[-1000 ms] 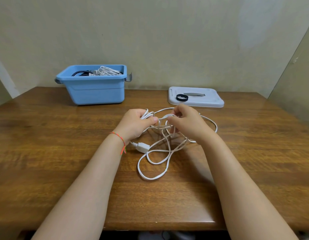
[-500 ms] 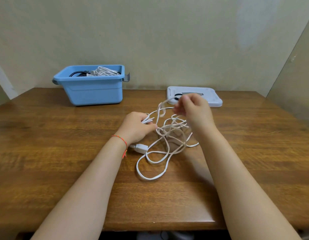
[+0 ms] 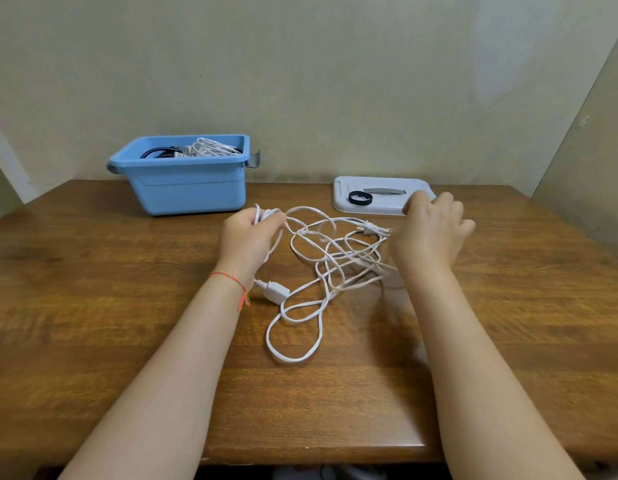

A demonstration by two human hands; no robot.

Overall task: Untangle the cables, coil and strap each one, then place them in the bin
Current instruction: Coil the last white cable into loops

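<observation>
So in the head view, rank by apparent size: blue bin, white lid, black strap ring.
1. blue bin
2. white lid, partly hidden by the right hand, still looks smaller
3. black strap ring

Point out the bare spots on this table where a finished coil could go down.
Bare wood lies left of the left hand, in front of the blue bin, and along the table near edge. Right of the right hand is free too. The middle is crowded with the white cable; the lid fills the back right.
</observation>
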